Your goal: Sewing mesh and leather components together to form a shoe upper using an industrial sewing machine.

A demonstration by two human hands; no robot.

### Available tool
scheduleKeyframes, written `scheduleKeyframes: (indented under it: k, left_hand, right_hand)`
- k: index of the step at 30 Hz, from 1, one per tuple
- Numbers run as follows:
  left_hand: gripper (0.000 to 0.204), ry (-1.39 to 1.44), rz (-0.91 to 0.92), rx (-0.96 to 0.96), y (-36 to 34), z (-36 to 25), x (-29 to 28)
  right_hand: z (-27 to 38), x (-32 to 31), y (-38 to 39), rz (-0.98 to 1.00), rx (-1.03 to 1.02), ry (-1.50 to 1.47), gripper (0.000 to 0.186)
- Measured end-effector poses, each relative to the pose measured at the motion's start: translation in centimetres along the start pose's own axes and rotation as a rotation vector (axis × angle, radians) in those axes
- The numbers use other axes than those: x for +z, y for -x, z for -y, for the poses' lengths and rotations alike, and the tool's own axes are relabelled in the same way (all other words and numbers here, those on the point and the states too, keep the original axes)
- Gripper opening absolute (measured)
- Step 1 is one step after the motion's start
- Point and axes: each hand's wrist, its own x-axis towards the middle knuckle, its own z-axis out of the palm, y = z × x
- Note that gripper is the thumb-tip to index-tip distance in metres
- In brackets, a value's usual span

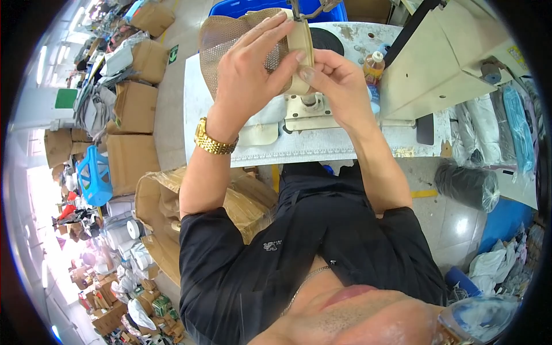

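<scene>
A brown mesh cap [221, 43] with a cream band [299, 41] along its edge is at the needle end of a sewing machine [297, 11]. My left hand [250, 66] lies over the mesh with fingers stretched toward the needle, its thumb pressed on the band, holding the cap. On the band's right side, my right hand [340, 80] pinches the edge between thumb and forefinger, its other fingers curled. Below the band stands the machine's metal post [310, 100]. Much of the cap is hidden behind my left hand.
The pale sewing table [213, 146] has a ruler strip along its near edge. A bottle [374, 68] stands right of my right hand, beside the machine body [443, 63]. Behind the table sits a blue bin [230, 8]. Cardboard boxes [135, 164] line the left.
</scene>
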Motion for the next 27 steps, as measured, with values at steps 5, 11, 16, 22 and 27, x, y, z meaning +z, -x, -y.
scheduleKeyframes:
  k: [5,11,16,22,27]
  left_hand:
    - [0.043,0.062,0.0,0.029,-1.1,1.8,0.3]
    - [0.042,0.08,0.019,0.025,-1.8,1.9,0.2]
    - [0.042,0.107,0.031,0.002,-1.8,2.3,0.3]
    - [0.041,0.107,0.105,-0.06,-2.3,2.1,-0.1]
    - [0.039,-0.188,0.028,0.175,-0.1,1.0,-0.6]
  right_hand:
    - [0.0,0.1,-1.2,0.009,-0.006,-0.004,0.026]
    - [-0.4,0.0,-1.6,-0.002,0.007,-0.096,0.025]
    - [-0.7,-0.2,-2.1,0.021,0.017,-0.144,0.025]
    - [-0.7,-0.4,-2.5,0.032,0.016,-0.161,0.025]
    - [-0.3,-0.1,-2.0,0.029,-0.011,-0.116,0.025]
